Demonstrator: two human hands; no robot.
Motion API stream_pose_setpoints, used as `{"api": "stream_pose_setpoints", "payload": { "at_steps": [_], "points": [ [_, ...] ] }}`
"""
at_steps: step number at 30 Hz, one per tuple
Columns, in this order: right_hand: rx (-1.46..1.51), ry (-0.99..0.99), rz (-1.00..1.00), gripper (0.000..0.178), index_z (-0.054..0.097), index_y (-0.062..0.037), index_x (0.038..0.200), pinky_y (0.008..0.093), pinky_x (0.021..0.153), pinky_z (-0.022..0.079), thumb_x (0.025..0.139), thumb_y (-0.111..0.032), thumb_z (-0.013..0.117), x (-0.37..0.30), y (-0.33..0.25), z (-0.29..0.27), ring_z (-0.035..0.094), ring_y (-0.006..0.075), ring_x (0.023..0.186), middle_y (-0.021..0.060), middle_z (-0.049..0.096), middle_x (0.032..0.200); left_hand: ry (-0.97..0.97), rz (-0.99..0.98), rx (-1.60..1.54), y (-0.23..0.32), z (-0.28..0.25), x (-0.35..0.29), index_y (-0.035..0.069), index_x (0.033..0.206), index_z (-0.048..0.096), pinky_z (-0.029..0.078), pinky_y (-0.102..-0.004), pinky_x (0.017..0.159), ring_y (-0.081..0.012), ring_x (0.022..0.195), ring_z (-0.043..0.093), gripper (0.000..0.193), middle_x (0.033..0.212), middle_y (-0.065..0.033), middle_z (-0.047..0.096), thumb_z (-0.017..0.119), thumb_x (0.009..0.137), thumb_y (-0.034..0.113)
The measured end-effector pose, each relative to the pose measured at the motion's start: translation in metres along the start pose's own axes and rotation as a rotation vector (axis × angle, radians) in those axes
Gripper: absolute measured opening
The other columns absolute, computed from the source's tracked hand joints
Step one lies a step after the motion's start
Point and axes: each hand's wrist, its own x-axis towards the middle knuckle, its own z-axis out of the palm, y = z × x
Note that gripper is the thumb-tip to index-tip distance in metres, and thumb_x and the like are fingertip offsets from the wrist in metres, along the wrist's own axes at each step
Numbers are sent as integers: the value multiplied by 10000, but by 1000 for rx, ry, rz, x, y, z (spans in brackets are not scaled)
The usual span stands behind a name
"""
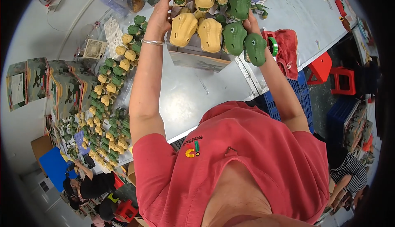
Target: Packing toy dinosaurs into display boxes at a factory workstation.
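Yellow dinosaur heads and green dinosaur heads stand in two rows in a carton, at the top of the head view. My left hand is closed on the carton's left side, its thumb up along the yellow heads. On the opposite side, my right hand grips the carton beside the green heads. Those heads hide much of this hand. One green dinosaur head overhangs my right wrist.
Many dinosaur toys line the table's left side, near a small fan and camouflage-patterned boxes. To the right are a green tape roll, a red cloth and red stools. Other people sit lower left and right.
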Motion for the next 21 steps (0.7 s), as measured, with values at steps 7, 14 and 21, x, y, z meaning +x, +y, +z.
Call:
{"api": "stream_pose_setpoints", "payload": {
  "at_steps": [7, 14, 21],
  "points": [
    [-22, 34, -24, 546, 402, -137, 1287, 279, 883, 401, 876, -497, 411, 11, 3, -20, 468, 125, 1062, -5, 477, 1194, 121, -246, -248, 16, 14, 1, 158, 1274, 435, 449, -338, 765, -215, 978, 484, 603, 1252, -58, 461, 499, 809, 536],
    [78, -3, 157, 529, 409, -148, 1278, 288, 866, 418, 882, -498, 402, 15, 1, -40, 490, 139, 1020, 6, 489, 1165, 167, -261, -309, 31, 29, -3, -10, 1224, 472, 442, -341, 865, -198, 1118, 477, 751, 1246, -92, 484, 533, 775, 589],
    [4, 62, 124, 506, 453, -143, 1237, 286, 834, 442, 883, -501, 400, -1, -12, -10, 513, 127, 977, 2, 512, 1116, 93, -348, -229, 23, 18, -16, 103, 1311, 391, 386, -340, 897, -236, 1049, 414, 785, 1314, -97, 387, 438, 774, 675]
  ]
}}
